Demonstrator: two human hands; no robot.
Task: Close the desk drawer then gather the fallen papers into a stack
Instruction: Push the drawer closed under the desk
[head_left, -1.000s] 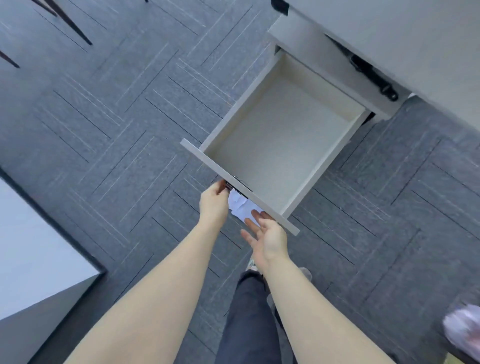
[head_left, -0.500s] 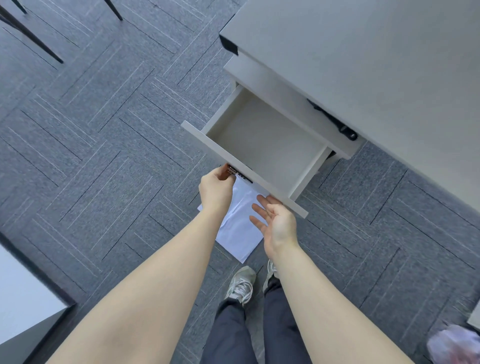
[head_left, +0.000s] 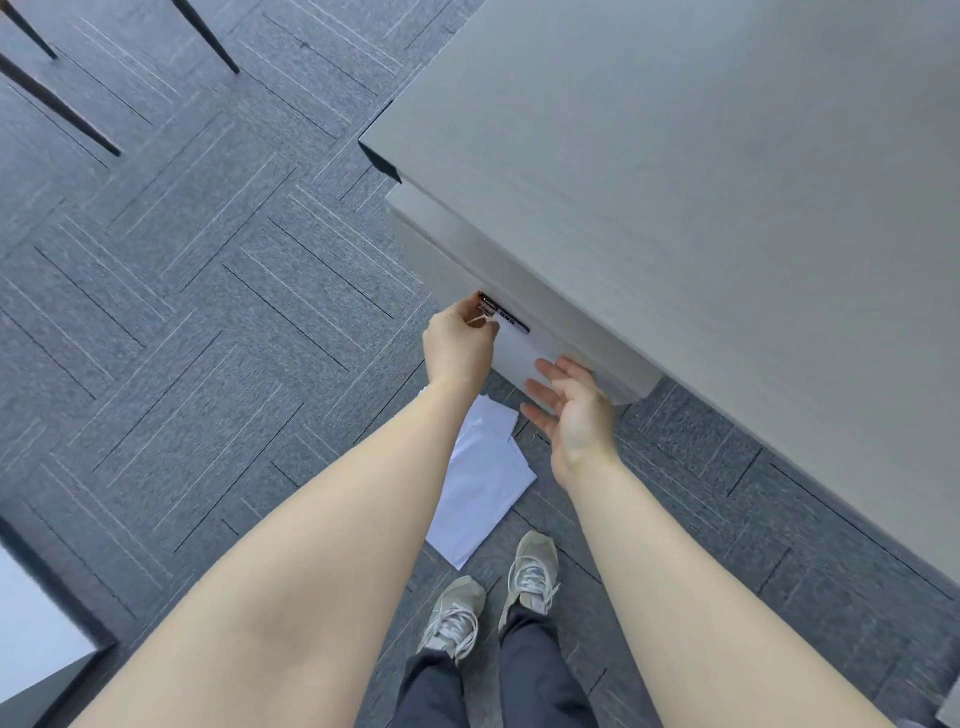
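Pinched at the drawer's metal lock hardware (head_left: 488, 307), the left hand (head_left: 458, 347) has its grip pressed together on that small fitting at the left end of the drawer front (head_left: 524, 358). Just beside it, the right hand (head_left: 574, 410) is spread flat, fingers (head_left: 553, 370) extended against the pale front panel, holding nothing. From the head view, the drawer sits pushed in under the desk (head_left: 701, 197), its front near flush with the cabinet edge and no interior showing. White papers (head_left: 485, 483) lie loosely overlapped on the grey carpet floor (head_left: 208, 322) below the hands, their corners fanned, one edge close to the person's shoes (head_left: 493, 597). Open carpet spreads to the left, with dark chair legs (head_left: 57, 104) well apart at the upper left.
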